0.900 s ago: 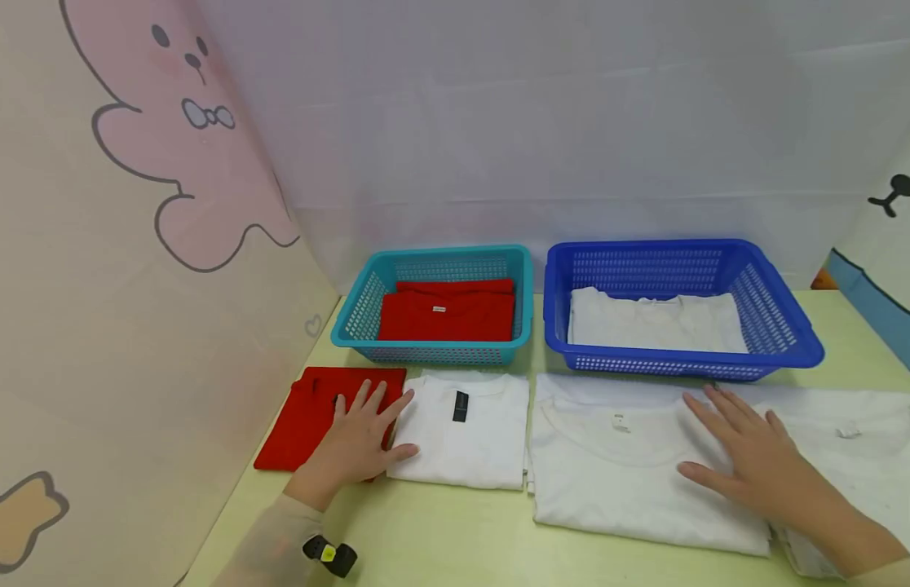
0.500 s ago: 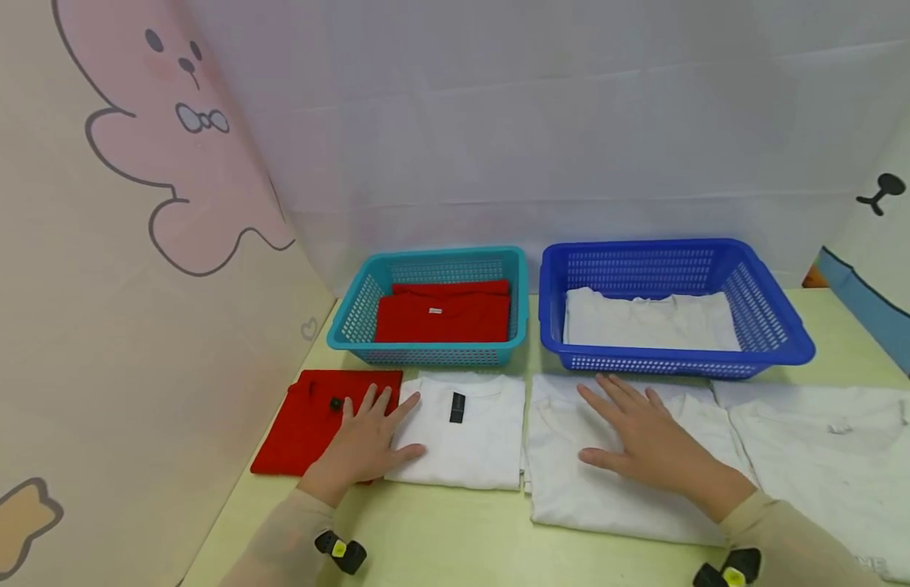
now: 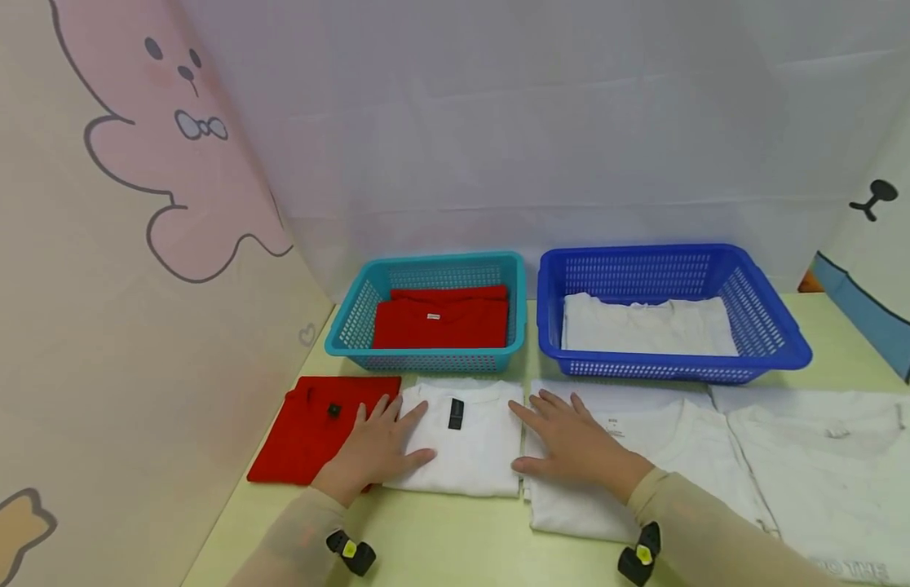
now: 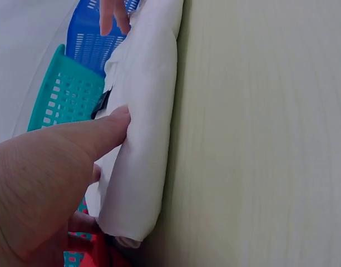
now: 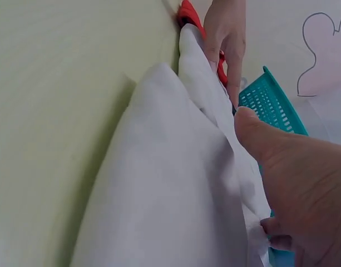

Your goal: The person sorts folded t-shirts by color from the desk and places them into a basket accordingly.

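- Two hands, both with fingers straightish and spread wide.
- Left hand (image 3: 382, 448) across the border between one red pile (image 3: 301, 440) and the labelled white pile (image 3: 477, 456); thumb touching white cloth.
- Right hand (image 3: 580, 444) over the left part of the middle white pile (image 3: 572, 514), fingertips at the labelled pile's right edge; contact there hard to tell.
- Four folded piles in a row on the surface (image 3: 440, 538): one red, three white, including one far-right pile (image 3: 829, 473); labelled one second from left, between both hands.
- Behind, two baskets: one teal basket (image 3: 426, 359) with red clothing (image 3: 443, 326) in two visible layers, one blue basket (image 3: 668, 369) with white clothing (image 3: 649, 330), count unclear.
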### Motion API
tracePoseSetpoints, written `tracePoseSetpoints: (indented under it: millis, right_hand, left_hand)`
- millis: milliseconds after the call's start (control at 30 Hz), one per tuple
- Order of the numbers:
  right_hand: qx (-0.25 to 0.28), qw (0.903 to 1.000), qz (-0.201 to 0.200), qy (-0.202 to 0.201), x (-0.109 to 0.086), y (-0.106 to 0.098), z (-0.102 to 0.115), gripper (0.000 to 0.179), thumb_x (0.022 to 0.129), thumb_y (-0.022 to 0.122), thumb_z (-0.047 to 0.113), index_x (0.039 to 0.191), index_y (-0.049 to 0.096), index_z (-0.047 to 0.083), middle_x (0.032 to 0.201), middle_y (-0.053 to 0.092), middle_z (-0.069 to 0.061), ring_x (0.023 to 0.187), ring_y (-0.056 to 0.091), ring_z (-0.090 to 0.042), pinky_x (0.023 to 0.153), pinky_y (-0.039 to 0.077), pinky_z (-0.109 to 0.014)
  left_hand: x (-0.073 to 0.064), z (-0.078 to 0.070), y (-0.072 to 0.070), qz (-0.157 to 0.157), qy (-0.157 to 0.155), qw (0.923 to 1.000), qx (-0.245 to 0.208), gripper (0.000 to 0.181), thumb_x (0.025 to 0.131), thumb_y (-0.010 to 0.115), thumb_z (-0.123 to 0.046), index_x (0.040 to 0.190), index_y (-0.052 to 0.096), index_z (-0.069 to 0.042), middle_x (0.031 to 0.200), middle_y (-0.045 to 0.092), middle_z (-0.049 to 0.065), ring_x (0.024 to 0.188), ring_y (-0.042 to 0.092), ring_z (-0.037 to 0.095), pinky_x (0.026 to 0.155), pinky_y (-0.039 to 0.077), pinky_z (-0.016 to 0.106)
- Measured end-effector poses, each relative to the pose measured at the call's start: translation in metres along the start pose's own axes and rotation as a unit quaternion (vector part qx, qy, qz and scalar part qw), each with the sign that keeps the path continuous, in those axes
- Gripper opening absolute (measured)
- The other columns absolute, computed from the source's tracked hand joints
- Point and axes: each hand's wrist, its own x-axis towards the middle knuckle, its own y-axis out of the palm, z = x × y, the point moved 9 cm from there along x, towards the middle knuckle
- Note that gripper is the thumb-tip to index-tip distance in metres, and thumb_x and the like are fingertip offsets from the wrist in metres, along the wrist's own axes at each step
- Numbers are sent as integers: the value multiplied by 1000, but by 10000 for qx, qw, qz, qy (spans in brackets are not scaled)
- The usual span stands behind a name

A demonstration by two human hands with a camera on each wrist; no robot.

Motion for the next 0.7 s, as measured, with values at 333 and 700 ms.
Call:
tracePoseSetpoints:
  millis: [333, 700]
  right_hand:
    - [23, 9998, -9, 196, 15, 14, 17, 80, 83, 59, 67, 147, 42, 22, 135, 49, -15, 137, 31, -32, 111, 12, -62]
    - [838, 9931, -718, 406, 29, 8, 23, 54, 77, 79, 35, 124, 64, 12, 104, 67, -7, 96, 48, -25, 93, 39, -41]
  left_hand:
    - [1, -7, -4, 103, -74, 9988, -478, 83, 81, 64, -63, 149, 37, -24, 141, 42, 21, 125, 37, 37, 100, 40, 54]
    - [4, 0, 1, 130, -619, 9863, -1522, 83, 77, 75, -52, 145, 43, -18, 123, 53, 14, 105, 49, 26, 89, 50, 45]
